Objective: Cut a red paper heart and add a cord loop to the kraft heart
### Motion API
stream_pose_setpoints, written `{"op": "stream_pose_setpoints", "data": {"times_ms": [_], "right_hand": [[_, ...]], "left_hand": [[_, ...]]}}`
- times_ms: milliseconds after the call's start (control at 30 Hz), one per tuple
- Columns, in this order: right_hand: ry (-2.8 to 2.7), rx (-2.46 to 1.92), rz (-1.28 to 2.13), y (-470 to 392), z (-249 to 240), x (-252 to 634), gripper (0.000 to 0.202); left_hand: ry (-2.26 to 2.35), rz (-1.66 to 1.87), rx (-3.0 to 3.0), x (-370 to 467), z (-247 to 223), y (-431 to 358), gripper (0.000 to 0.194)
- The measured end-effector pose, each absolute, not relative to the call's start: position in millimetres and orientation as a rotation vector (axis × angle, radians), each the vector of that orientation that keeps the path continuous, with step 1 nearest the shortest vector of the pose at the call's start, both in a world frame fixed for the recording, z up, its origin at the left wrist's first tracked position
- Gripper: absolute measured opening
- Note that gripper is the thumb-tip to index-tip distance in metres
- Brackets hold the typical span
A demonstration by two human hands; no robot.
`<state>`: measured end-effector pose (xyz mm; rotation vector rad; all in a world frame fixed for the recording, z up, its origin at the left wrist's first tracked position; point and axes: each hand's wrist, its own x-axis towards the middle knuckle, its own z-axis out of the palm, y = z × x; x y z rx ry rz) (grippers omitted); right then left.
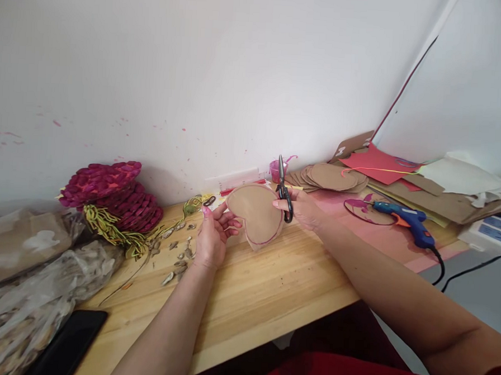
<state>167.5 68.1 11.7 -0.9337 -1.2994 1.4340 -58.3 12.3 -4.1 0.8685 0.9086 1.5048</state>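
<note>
In the head view, a brown cardboard heart (258, 211) with a purple outline is held above the wooden table, a paler strip showing at its lower tip. My right hand (302, 208) grips black-handled scissors (281, 175), blades pointing up, and its thumb presses on the heart's right edge. At the heart's left edge is my left hand (214, 233), palm up, with thumb and fingers apart. Whether its fingertips touch the cardboard I cannot tell. Small dried brown pieces (181, 265) lie scattered on the table just left of that hand.
Purple layered stacks (111, 197) with yellow-green yarn (114, 228), plastic bags (61, 278) and a black phone (68, 343) occupy the left. Cardboard ovals (333, 176), a pink cup (278, 169), red sheets (378, 162) and a blue glue gun (414, 223) are at right.
</note>
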Motion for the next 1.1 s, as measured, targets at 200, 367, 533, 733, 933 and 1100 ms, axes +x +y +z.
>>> {"op": "stream_pose_setpoints", "data": {"times_ms": [200,367,533,733,933,1100], "right_hand": [[-1.22,-0.889,1.399,66.7,21.0,173.6,0.036],[-1.238,-0.874,1.398,65.8,23.8,175.6,0.036],[-1.274,-0.882,1.405,63.0,25.8,175.6,0.035],[-1.316,-0.893,1.456,61.0,27.2,176.1,0.032],[-1.48,-0.928,1.533,57.0,27.0,177.4,0.034],[-1.478,-1.009,1.533,55.2,24.2,173.0,0.038]], "left_hand": [[0.898,1.494,0.958,-58.8,-5.6,10.8,0.052],[0.878,1.519,0.94,-57.9,-4.9,10.4,0.05],[0.815,1.415,0.938,-58.6,-2.8,10.2,0.059],[0.857,1.482,0.939,-57.0,-3.0,11.1,0.055],[0.922,1.455,0.923,-58.2,0.0,10.5,0.055],[1.057,1.227,1.048,-54.7,-0.2,4.7,0.039]]}}
